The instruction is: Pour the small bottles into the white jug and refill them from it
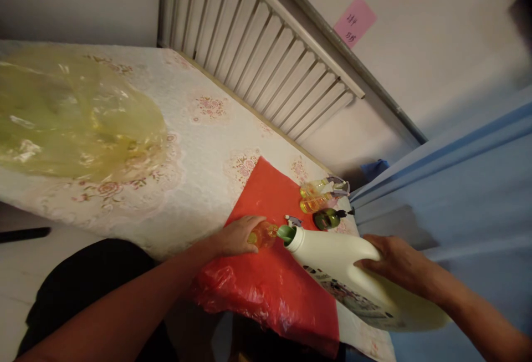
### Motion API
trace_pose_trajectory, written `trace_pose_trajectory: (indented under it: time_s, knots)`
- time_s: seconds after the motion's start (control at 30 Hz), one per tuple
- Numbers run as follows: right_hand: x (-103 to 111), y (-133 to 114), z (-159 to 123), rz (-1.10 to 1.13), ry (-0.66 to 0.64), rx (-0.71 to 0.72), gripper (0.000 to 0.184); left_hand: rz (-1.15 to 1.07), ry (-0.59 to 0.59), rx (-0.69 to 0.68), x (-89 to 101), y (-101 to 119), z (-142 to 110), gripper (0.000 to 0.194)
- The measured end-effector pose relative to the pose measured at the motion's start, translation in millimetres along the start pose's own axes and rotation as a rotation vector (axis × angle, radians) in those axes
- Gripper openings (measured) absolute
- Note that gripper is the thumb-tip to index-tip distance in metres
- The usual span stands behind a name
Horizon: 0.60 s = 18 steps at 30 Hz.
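Nearly mouth to mouth, a tilted jug (pixel 347 259) faced a bottle (pixel 266 234).
Right hand (pixel 394 262) grasped the printed cream plastic, green spout (pixel 286 233) beyond its fingers; left hand (pixel 236 235) clasped the orange-looking bottle.

Pink note (pixel 362 17) on wall (pixel 424 35) abv. rad. (pixel 249 46)

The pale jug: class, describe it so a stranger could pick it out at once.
At the right of the picture hangs a blue curtain. Before it, the right hand grips a tilted pale jug, its mouth facing the small see-through bottle in the left hand. Its large size and the green piece at its mouth set it apart from the nearby bottles.
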State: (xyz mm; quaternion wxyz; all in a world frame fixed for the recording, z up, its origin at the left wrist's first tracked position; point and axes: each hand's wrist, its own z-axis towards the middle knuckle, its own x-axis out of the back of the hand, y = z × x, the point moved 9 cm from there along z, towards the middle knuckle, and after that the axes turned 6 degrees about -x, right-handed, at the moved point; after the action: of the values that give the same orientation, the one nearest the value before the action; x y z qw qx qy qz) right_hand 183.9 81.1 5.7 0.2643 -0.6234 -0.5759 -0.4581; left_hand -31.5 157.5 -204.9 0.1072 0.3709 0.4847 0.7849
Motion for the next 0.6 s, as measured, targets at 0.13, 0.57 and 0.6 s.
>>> trace_pose_trajectory:
  time_s: [0.13, 0.57, 0.6]
  knots:
    - [-0.8, 1.8, 0.4, 0.006, -0.003, -0.004, 0.022, 0.004, 0.000, -0.002, -0.8, -1.1, 0.3, 0.083]
    - [3.0, -2.6, -2.0, -0.041, -0.002, -0.005, 0.023, -0.014, -0.002, 0.010, -0.8, -1.4, -0.1, 0.083]
    - [3.3, -2.9, -2.3, -0.043, -0.001, -0.003, 0.023, -0.017, -0.002, 0.008, -0.7, -1.1, -0.2, 0.082]
